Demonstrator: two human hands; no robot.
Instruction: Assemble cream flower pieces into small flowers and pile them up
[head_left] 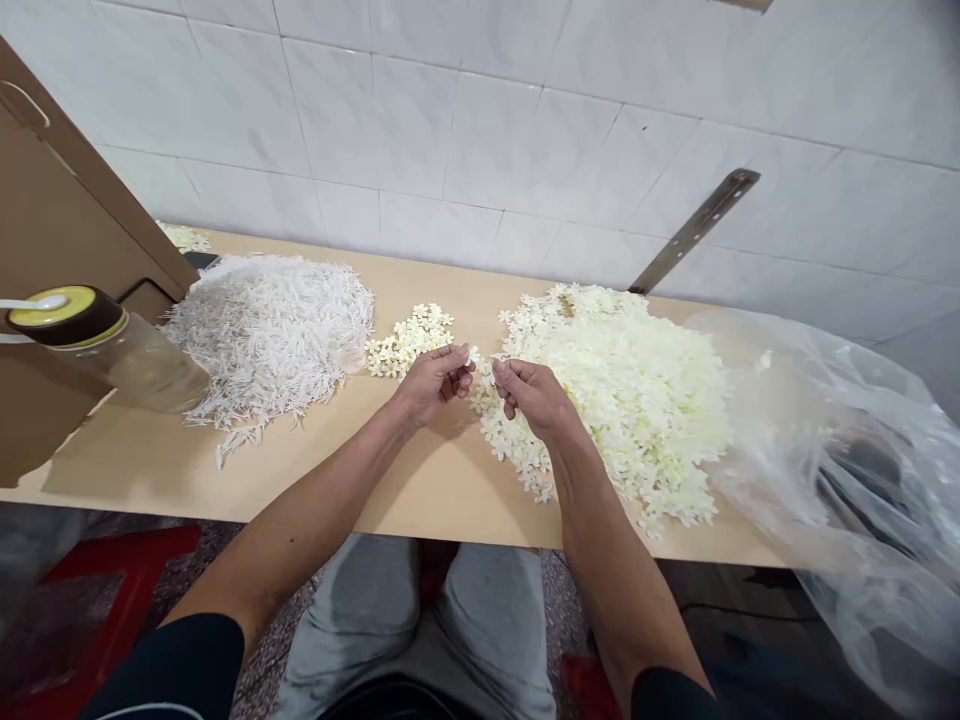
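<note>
— Dark short sleeves point(180, 660) and grey trousers point(360, 600) lie nearest the camera. With the dial centred between the hands, the trousers occupy six o'clock, the sleeves eight and five. How are the fingers disposed?

— Those of the left hand point(436, 385), just toward nine, are pinched together on a small white star-shaped flower point(472, 355) at their tips. Those of the right hand point(534, 396), just toward three, are curled, thumb against forefinger; whether anything lies between them cannot be told.

— And upon the pale wood-coloured tabletop point(442, 500)?

— At three, beside the right hand, spreads a broad heap of pale yellow-white flowers point(637, 390). Just beyond the left hand, toward ten, sits a small cluster of pale yellow flowers point(412, 335); farther out, between nine and ten, a mound of thin white strands point(274, 320).

— What borders these?

— At nine, a clear jar with a yellow-and-brown lid point(154, 370), near the mound; between three and four, a crumpled clear plastic sheet point(847, 420); at two, a perforated metal strip point(694, 230) before the white marbled tile wall point(450, 130).
</note>
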